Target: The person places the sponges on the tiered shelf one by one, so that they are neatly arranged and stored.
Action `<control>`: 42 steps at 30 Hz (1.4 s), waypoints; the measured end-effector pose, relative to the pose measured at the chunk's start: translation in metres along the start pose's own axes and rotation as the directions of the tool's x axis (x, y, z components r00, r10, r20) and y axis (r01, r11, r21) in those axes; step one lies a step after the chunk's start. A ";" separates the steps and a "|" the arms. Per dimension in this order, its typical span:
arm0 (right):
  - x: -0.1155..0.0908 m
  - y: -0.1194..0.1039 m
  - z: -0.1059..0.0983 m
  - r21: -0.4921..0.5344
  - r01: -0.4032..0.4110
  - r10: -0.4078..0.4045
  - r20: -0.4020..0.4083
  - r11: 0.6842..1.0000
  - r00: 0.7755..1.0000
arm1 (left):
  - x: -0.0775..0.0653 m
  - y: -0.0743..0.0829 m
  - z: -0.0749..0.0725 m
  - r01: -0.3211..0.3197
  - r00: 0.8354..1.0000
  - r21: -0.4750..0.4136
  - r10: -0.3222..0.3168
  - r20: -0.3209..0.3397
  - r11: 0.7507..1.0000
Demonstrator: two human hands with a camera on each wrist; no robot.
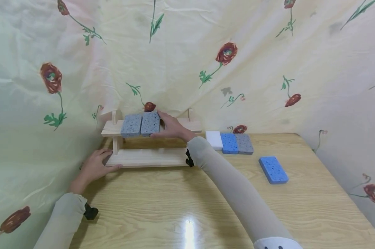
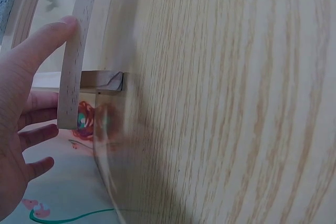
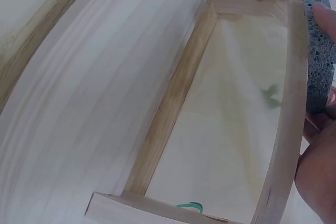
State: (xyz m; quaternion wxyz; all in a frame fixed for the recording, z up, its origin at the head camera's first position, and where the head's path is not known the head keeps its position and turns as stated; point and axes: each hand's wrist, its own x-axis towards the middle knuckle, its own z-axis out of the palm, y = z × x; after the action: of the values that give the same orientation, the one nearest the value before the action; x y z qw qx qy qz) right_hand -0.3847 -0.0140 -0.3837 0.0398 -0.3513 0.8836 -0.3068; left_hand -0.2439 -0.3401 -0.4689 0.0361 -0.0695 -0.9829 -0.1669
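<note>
A two-tier wooden shelf [image 1: 150,158] stands on the table near the back wall. My left hand [image 1: 95,167] grips the left end of its lower board, thumb along the front edge [image 2: 73,72] and fingers round the end. On the upper board lie two grey speckled sponges side by side. My right hand [image 1: 172,127] holds the right-hand grey sponge [image 1: 150,123] by its right side, thumb at the front edge and fingers at the back. The other grey sponge [image 1: 131,125] lies just left of it. In the right wrist view, the held sponge [image 3: 318,51] sits at the upper board's edge.
Right of the shelf, a white sponge [image 1: 213,140], a blue sponge [image 1: 229,143] and a grey sponge [image 1: 244,144] lie in a row. Another blue sponge [image 1: 273,169] lies apart, farther right on the wooden table [image 1: 150,207]. Flowered cloth [image 1: 181,52] hangs behind and on both sides.
</note>
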 end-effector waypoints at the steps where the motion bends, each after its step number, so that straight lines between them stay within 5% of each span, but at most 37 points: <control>1: 0.000 0.000 0.000 -0.005 -0.004 0.004 0.002 1.000 1.000 | 0.000 0.000 0.000 -0.001 1.000 0.003 0.001 0.000 1.000; 42: -0.001 0.000 -0.001 -0.106 -0.029 0.031 0.022 0.994 0.999 | -0.002 0.002 -0.001 0.014 1.000 0.008 -0.014 -0.004 1.000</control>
State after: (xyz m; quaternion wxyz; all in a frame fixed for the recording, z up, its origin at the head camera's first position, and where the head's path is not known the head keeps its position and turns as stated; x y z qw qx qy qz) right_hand -0.3845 -0.0126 -0.3830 0.0361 -0.3432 0.9033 -0.2549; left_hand -0.2415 -0.3391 -0.4678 0.0371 -0.0623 -0.9839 -0.1636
